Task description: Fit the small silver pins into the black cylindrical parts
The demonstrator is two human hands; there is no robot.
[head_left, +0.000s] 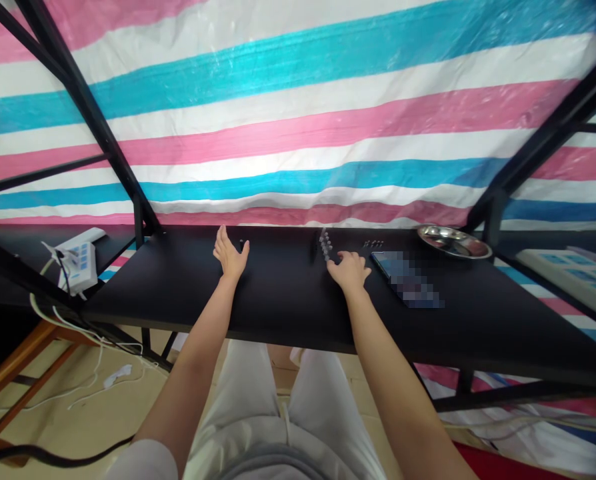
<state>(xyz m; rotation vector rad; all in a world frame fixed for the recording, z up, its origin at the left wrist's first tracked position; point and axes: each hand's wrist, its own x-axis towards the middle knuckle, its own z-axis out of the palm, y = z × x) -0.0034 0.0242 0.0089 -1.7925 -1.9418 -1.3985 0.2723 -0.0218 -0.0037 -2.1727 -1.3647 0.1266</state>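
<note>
My left hand hovers over or rests on the black tabletop, its fingers stretched and the thumb apart, holding nothing. Close to its thumb is a tiny dark piece, too small to name. My right hand has its fingers spread and slightly bent, palm down, with nothing visible in it. Just beyond its thumb, several small grey screw-like pieces are lined up in a narrow cluster. A second group of small metal pieces lies beyond the fingers.
Right of my right hand lies a phone-like flat device, its face blurred. A round metal dish sits at the back right. Black metal posts frame the table, with striped sheeting behind. A white power strip and cables are at left.
</note>
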